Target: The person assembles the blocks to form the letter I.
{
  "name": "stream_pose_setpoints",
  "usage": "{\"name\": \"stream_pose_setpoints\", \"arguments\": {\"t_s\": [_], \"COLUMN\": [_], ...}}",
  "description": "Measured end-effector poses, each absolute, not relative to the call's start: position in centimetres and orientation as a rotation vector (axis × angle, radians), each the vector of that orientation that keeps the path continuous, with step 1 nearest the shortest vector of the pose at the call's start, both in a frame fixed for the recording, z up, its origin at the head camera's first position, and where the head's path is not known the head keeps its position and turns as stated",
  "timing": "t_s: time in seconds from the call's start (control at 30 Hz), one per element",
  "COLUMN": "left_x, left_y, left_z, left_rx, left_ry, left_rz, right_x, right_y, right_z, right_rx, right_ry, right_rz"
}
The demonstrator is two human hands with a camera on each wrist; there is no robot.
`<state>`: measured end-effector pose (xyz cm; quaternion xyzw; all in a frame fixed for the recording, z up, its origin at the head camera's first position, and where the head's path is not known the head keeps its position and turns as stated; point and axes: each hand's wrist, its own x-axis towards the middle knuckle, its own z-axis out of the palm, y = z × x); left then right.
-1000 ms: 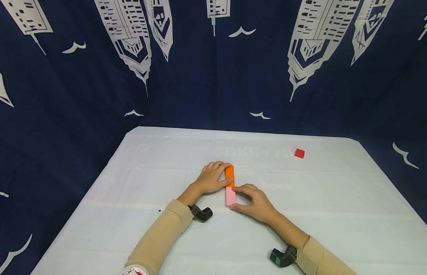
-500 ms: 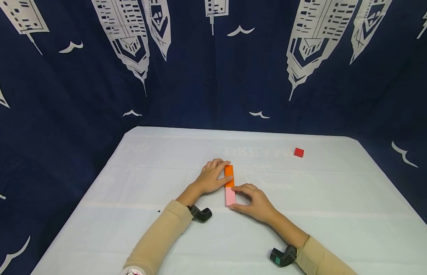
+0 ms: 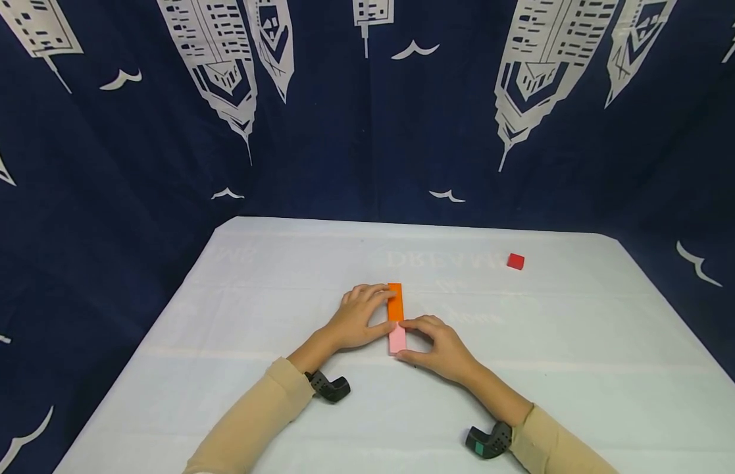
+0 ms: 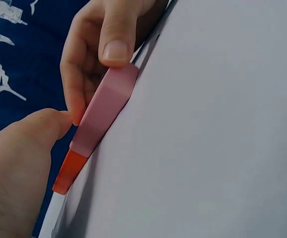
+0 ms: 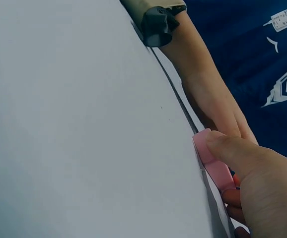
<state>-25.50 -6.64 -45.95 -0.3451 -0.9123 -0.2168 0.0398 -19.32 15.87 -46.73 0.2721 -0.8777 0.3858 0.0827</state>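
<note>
A pink block (image 3: 397, 340) and an orange block (image 3: 395, 306) lie end to end on the white table, pink nearer the person. My right hand (image 3: 441, 349) pinches the pink block lengthwise, thumb at its near end and index finger at its far end. My left hand (image 3: 358, 319) is beside the blocks on the left, fingers spread. Its index fingertip overlaps the orange block, and its thumb tip reaches the seam. In the left wrist view, the left thumb (image 4: 39, 129) nearly meets the right index finger. The left wrist view shows only a short stretch of the orange block (image 4: 70, 171).
A small red block (image 3: 516, 262) lies far back on the right of the white table (image 3: 272, 263). Behind the table hangs a dark blue cloth (image 3: 331, 131) with white building prints. Each wrist carries a black camera mount.
My left hand has slid toward the person: its thumb went from the orange block to the seam, its index finger from the far end onto the block. The right hand has stayed on the pink block.
</note>
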Motion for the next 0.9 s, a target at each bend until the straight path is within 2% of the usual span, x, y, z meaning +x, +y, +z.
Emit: {"name": "stream_pose_setpoints", "arguments": {"t_s": [0.33,0.9], "left_x": [-24.4,-24.3], "left_y": [-6.7,-6.6], "left_z": [-46.0,-46.4], "left_rx": [-1.119,-1.114], "left_ry": [-2.787,-2.84], "left_rz": [-0.663,-0.663], "right_x": [-19.3,-19.2], "right_y": [15.8,16.0], "right_z": [-46.7,-46.6], "right_rx": [0.822,0.825], "right_ry": [-2.634,-2.628], "right_rz": [1.143,1.149]}}
